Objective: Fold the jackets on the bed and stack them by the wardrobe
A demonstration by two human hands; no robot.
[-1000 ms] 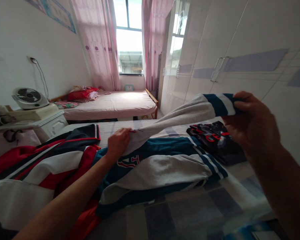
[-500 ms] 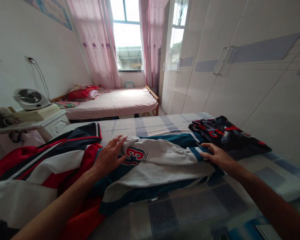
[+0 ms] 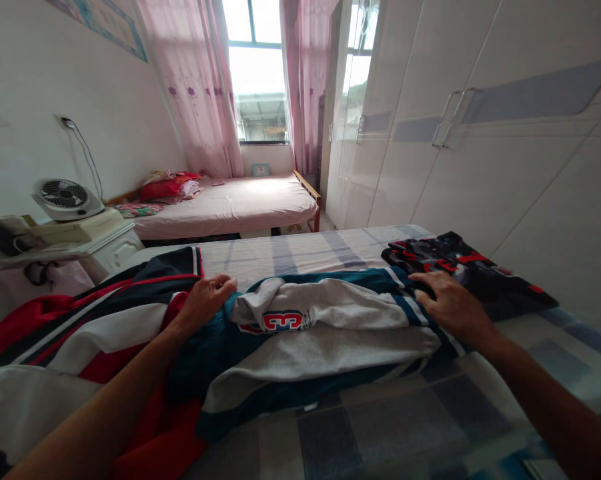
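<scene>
A grey and teal sweatshirt (image 3: 340,333) with a red and blue number lies folded lengthwise across the bed in front of me. My left hand (image 3: 210,297) is closed at its teal left end, fingertips curled against the cloth. At the opposite end, my right hand (image 3: 450,303) has thumb and fingers closed around the striped edge. A dark garment with red lettering (image 3: 460,267) lies folded just beyond my right hand. Under my left forearm spreads a red, white and navy jacket (image 3: 125,327), partly hidden by the arm.
The clothes lie on a bed with a checked sheet (image 3: 380,420). A second bed (image 3: 240,207) stands below the curtained window. White wardrobes (image 3: 460,180) line the right side. On the left, a small fan (image 3: 67,197) sits on a white cabinet (image 3: 115,250).
My left hand has drawn back to the left and its fingers have curled in. My right hand has shifted slightly right at the striped end. The sweatshirt's printed front looks pulled straighter.
</scene>
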